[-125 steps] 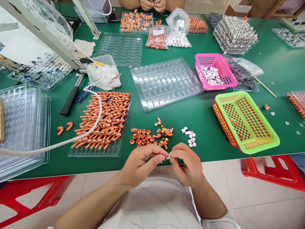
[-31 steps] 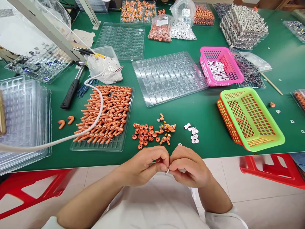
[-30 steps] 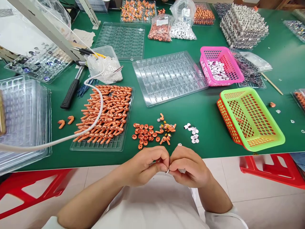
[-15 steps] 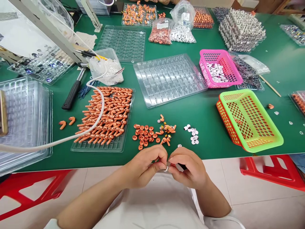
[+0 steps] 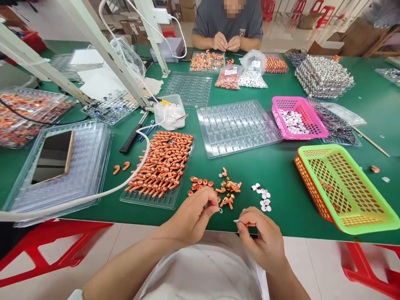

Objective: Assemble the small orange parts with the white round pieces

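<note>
**Ring (image 5: 220,211) pinched at left, apart from the flat part (image 5: 236,221) at right**

Tray (image 5: 150,201): loaded with orange shells (image 5: 161,166); the stems in its near rows slant down to the left.

Caps (image 5: 200,181): loose on the counter (image 5: 290,204), just beyond the left hand (image 5: 193,218), which hides some of them from view.

Left hand: thumb and forefinger are clamped on the ring at their tips. The ring projects toward the right hand (image 5: 262,239). It shows as a small oval with the hole in view; its long axis runs roughly from far to near. Its exact tilt is too small to read.

Gap: the two hands are apart. Governing relation, as judged: the ring lies left of the flat part and slightly farther forward, with a short gap between them. The left hand, holding the ring, is the nearer to it. Earpieces (image 5: 231,186) lie on the counter beyond this gap.

Right hand: thumb and forefinger are clamped on the flat part. The part shows nearly edge-on; its long axis runs roughly left to right, and its free end points left. A strip of orange (image 5: 251,225) shows at the fingers; its full shape is hidden.

Discs (image 5: 264,196): loose on the counter beyond the right hand.

Basket (image 5: 370,227): farthest right, well apart from both hands.
</note>
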The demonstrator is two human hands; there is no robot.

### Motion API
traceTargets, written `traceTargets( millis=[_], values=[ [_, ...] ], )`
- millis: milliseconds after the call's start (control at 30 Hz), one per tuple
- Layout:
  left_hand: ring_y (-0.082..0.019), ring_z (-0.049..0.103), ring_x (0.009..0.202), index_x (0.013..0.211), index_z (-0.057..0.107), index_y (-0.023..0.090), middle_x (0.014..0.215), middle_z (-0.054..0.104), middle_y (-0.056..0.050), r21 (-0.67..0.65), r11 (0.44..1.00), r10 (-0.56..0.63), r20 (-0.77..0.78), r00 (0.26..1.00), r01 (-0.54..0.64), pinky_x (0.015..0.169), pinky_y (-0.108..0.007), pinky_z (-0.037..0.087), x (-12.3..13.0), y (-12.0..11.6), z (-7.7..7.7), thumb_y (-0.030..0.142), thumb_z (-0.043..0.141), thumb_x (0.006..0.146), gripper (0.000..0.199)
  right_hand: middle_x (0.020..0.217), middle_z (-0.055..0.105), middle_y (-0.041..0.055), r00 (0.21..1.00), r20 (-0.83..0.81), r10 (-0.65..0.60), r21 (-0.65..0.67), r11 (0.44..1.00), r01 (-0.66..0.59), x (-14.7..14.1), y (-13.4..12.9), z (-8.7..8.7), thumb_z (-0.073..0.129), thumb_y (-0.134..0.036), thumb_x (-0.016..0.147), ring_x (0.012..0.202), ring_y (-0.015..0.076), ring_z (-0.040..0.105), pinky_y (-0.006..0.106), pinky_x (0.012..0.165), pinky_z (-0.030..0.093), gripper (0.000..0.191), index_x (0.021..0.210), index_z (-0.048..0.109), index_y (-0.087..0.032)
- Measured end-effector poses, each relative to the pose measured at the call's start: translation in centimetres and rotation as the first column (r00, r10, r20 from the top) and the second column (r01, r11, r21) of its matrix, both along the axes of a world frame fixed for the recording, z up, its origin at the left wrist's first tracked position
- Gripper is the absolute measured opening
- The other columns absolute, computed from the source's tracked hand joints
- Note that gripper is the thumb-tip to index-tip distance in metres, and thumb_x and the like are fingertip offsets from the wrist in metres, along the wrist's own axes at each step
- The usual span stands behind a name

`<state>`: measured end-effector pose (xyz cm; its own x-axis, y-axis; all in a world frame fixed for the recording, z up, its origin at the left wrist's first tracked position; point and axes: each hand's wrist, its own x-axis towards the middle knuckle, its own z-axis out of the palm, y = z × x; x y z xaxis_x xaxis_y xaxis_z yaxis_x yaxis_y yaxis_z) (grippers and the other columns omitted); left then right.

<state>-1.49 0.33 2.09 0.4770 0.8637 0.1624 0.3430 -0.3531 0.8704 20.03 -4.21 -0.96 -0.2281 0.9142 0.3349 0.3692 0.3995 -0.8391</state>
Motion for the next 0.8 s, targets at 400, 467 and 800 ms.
traceTargets(
  millis=[400, 467, 800],
  values=[
    [-0.013, 0.059, 0.067, 0.081, 0.062, 0.017, 0.073, 0.066, -0.001, -0.204, 0.948, 0.220, -0.131, 0.967, -0.243, 0.064, -0.024, 0.046, -0.1, 0.5, -0.5, 0.026, 0.056, 0.090, 0.014, 0.071, 0.059, -0.0004, 0.998, -0.062, -0.017, -0.090, 0.996, 0.012, 1.2, -1.0, -1.7, 0.053, -0.012, 0.090, 0.064, 0.0138, 0.057, 0.026, 0.058, 0.046, 0.011, 0.084, 0.054, -0.021],
    [-0.014, 0.060, 0.065, 0.077, 0.062, 0.017, 0.070, 0.065, -0.001, -0.276, 0.904, 0.309, -0.105, 0.945, -0.326, 0.062, -0.024, 0.047, -0.3, 1.1, -0.7, 0.028, 0.060, 0.086, 0.015, 0.071, 0.059, -0.0001, 0.997, -0.065, -0.031, -0.092, 0.995, 0.025, 1.2, -1.0, -1.7, 0.054, -0.012, 0.089, 0.064, 0.0141, 0.058, 0.026, 0.058, 0.046, 0.011, 0.083, 0.055, -0.021],
    [-0.013, 0.062, 0.064, 0.083, 0.060, 0.017, 0.070, 0.065, 0.001, -0.493, 0.764, 0.522, 0.093, 0.848, -0.417, 0.059, -0.023, 0.049, -1.3, 3.9, -0.5, 0.035, 0.075, 0.070, 0.027, 0.070, 0.059, 0.0005, 0.994, -0.095, -0.049, -0.055, 0.998, 0.044, 0.8, -0.5, -2.0, 0.052, -0.015, 0.091, 0.062, 0.0144, 0.057, 0.024, 0.056, 0.046, 0.012, 0.082, 0.054, -0.022]
  ],
)
